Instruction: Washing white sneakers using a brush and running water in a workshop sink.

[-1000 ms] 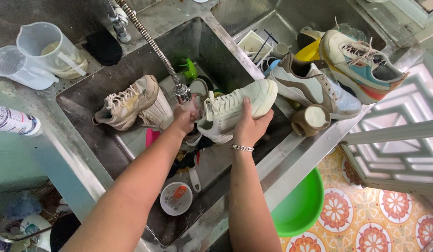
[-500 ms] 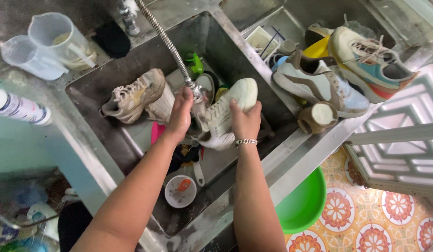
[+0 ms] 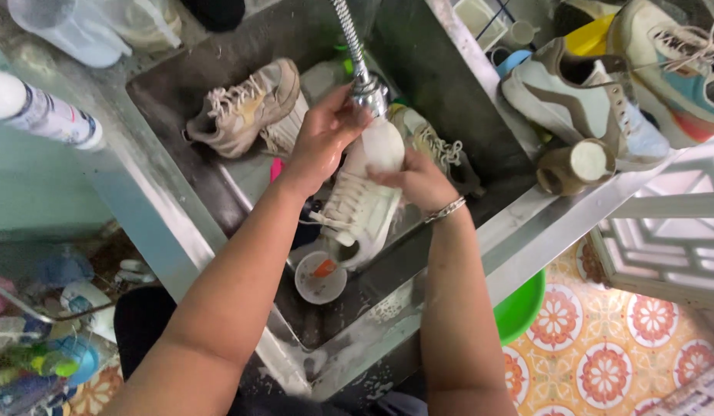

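Sink (image 3: 218,181) of steel, wet and crowded. Over its middle, white shoe (image 3: 362,202), toe up, heel down, laces toward the camera, held in the air under the spray head (image 3: 368,91) at the end of a metal hose (image 3: 347,35). Left hand (image 3: 324,139) curled around the spray head, fingers closed on it, touching the toe of the shoe. Right hand (image 3: 415,179) clasped on the shoe's right side, thumb across the upper, bracelet (image 3: 445,209) at the wrist. Behind, against the sink's back wall, beige shoe (image 3: 245,108) on its side. Below the held shoe, round cup (image 3: 320,277) on the sink floor. On the right counter, more shoes (image 3: 584,100) near a brown cup (image 3: 574,166). On the floor, green basin (image 3: 519,308).
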